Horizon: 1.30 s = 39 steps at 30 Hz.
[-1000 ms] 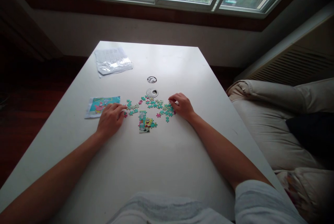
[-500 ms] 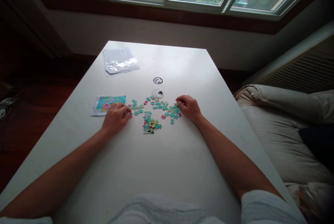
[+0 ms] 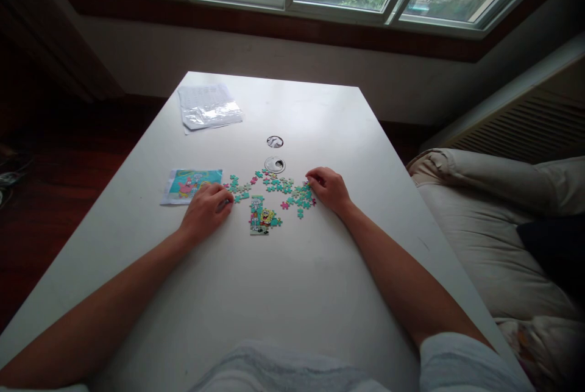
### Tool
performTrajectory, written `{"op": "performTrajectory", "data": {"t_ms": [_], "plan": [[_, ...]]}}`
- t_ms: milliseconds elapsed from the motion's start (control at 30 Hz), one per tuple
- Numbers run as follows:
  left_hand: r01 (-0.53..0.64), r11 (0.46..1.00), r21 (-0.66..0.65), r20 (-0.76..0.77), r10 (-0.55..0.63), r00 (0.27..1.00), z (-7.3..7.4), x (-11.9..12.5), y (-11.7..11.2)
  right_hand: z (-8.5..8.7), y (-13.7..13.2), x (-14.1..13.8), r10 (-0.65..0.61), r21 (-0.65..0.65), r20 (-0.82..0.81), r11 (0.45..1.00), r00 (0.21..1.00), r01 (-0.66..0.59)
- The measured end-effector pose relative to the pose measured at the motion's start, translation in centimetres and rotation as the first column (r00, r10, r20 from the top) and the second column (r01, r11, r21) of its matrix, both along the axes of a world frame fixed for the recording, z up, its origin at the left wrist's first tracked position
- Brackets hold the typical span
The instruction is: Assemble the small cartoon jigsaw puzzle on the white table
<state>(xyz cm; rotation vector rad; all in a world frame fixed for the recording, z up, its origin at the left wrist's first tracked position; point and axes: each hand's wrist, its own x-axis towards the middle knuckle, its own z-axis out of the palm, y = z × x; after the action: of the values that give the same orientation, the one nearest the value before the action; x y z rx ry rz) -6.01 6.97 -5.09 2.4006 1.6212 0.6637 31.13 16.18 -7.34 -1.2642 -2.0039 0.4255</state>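
Several loose teal and pink puzzle pieces [image 3: 274,186] lie scattered on the white table [image 3: 274,282]. A small joined section with a cartoon picture [image 3: 260,220] sits just in front of them. My left hand [image 3: 205,209] rests at the left end of the scatter, fingers curled and pressed on a piece I cannot make out. My right hand [image 3: 329,189] lies at the right end, fingers curled onto the pieces there. A printed reference picture [image 3: 189,185] lies flat beside my left hand.
A clear plastic bag on paper [image 3: 208,106] lies at the table's far left. Two small round lids [image 3: 275,153] sit behind the pieces. A cushioned seat [image 3: 493,221] stands right of the table. Windows run along the far wall.
My left hand has slid a little toward me and right along the pieces. My right hand has hardly moved. The view shifted slightly.
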Motion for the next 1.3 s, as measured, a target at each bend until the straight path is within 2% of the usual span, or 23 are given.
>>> {"op": "performTrajectory", "data": {"t_ms": [467,1300], "plan": [[0.062,0.998,-0.011,-0.016,-0.062,0.998,0.18,0.35,-0.31,-0.04,-0.01,0.03,-0.006,-0.003,0.007,1.000,1.000,0.006],[0.072,0.997,-0.009,-0.039,-0.073,0.997,0.58,0.53,-0.39,-0.02,-0.06,-0.06,-0.006,0.002,-0.001,1.000,1.000,0.006]]}}
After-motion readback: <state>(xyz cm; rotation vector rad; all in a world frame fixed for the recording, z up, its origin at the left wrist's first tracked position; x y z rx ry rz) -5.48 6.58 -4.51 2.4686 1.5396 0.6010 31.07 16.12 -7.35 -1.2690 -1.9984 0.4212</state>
